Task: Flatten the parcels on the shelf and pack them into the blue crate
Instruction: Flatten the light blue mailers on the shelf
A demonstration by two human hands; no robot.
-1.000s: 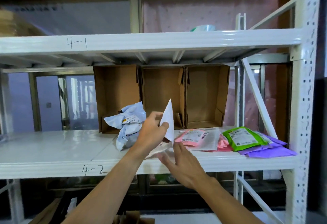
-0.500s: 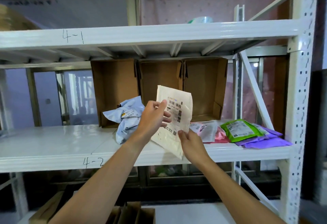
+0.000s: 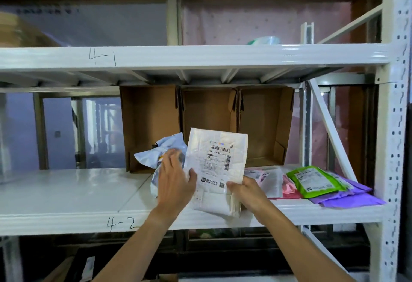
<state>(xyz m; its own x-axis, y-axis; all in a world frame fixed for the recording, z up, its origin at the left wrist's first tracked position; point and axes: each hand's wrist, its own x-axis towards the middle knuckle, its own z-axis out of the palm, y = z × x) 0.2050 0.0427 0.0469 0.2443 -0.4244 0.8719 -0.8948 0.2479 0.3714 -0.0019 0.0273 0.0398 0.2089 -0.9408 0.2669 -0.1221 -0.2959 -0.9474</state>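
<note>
White parcel (image 3: 217,159) now flipped label-side to me: right hand (image 3: 247,192) pinches its near corner, left hand (image 3: 175,186) blurred, grip unclear; flatten next.

Black-printed white parcel (image 3: 217,165), green parcel (image 3: 312,180), purple mailers (image 3: 350,200), brown boxes (image 3: 153,125)

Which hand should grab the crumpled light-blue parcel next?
Left, probably. The left hand sits right in front of the light-blue parcel, with only its thumb touching the white parcel, while the right hand has its grip on that parcel's lower edge.
</note>
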